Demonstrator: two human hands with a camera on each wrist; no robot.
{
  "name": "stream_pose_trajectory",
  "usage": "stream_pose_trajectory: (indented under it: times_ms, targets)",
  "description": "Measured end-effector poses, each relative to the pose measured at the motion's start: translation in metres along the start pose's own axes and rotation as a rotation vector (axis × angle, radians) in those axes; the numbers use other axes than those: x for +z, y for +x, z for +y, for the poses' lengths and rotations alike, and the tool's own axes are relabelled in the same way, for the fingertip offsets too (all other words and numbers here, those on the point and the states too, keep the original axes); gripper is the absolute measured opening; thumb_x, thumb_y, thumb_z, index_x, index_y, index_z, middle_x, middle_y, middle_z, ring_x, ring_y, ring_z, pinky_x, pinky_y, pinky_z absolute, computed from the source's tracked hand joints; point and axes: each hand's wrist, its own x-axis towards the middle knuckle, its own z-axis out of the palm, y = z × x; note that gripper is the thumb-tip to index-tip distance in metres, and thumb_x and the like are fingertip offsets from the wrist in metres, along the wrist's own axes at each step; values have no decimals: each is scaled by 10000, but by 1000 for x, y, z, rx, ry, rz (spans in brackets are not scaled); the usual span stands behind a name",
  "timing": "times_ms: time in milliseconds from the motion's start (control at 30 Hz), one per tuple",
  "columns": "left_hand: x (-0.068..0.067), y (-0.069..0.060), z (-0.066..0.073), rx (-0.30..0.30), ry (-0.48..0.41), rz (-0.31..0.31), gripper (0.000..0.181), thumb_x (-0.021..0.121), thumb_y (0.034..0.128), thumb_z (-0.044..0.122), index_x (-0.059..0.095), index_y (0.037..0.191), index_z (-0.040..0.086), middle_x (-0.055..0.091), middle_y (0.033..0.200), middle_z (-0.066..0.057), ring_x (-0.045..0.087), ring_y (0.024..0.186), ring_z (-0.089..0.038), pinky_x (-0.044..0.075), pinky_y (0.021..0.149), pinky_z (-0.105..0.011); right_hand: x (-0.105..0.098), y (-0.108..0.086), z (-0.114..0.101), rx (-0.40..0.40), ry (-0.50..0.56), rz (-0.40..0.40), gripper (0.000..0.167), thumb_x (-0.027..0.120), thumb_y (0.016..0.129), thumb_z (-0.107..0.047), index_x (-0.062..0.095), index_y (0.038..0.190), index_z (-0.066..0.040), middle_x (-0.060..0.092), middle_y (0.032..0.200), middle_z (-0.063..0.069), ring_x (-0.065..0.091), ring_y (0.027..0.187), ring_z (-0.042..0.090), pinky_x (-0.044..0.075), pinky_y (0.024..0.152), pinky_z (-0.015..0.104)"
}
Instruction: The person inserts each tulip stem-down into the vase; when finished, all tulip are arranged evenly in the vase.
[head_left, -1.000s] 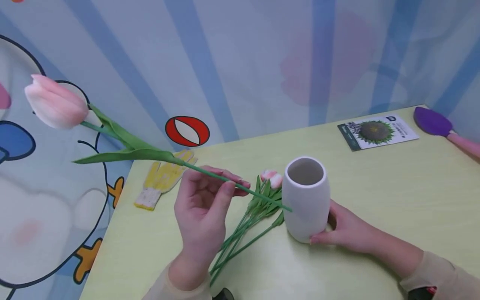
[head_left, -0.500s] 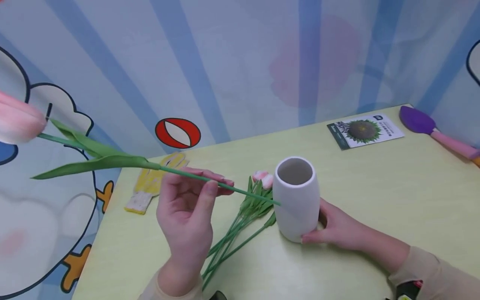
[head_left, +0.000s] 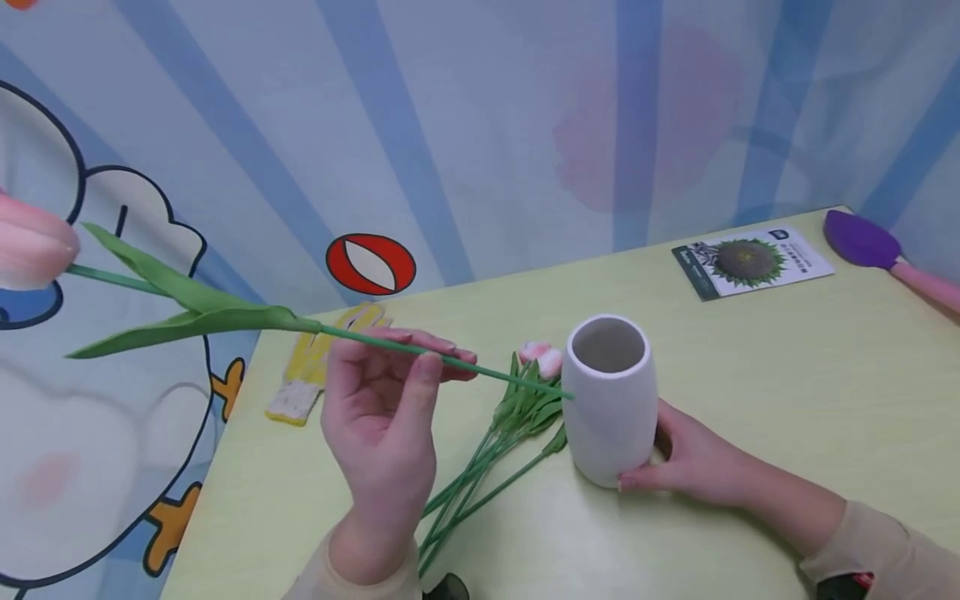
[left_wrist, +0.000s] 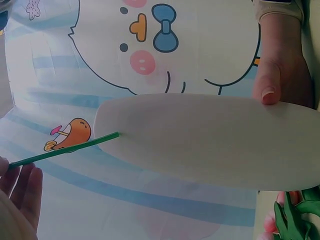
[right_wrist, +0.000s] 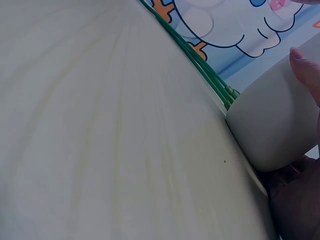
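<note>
Yellow table (head_left: 765, 392) | striped blue backdrop (head_left: 510, 108) | left grip (head_left: 386, 442) pinches tulip (head_left: 232, 321) | right grip (head_left: 697, 462) holds vase (head_left: 609, 425)

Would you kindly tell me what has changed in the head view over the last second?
The left hand has shifted a little to the left with the tulip it pinches; the stem lies flatter, and the bloom has swung left and down, partly cut off by the picture's edge. Nothing was taken up or let go. The right hand still holds the white vase in place.
</note>
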Motion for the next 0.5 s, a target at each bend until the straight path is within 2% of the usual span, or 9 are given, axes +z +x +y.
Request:
stream_pose_trajectory:
  times_ms: [400,500]
  targets:
    - [10,7,2,57,-37,19,176,609,942,-150,524,1091,-112,721,962,-141,763,789,-273,654,738,-399,-1,0,0,3,4,-2,877,885,815,-213,399,1544,-190,521,1508,80,500,1353,274,371,1081,168]
    - [13,8,2,64,-39,22,178,605,937,-158,520,1090,-119,720,957,-138,762,784,-269,653,733,-395,-1,0,0,12,3,-7,888,883,819,-224,383,1553,-188,510,1518,81,480,1369,330,387,1109,245]
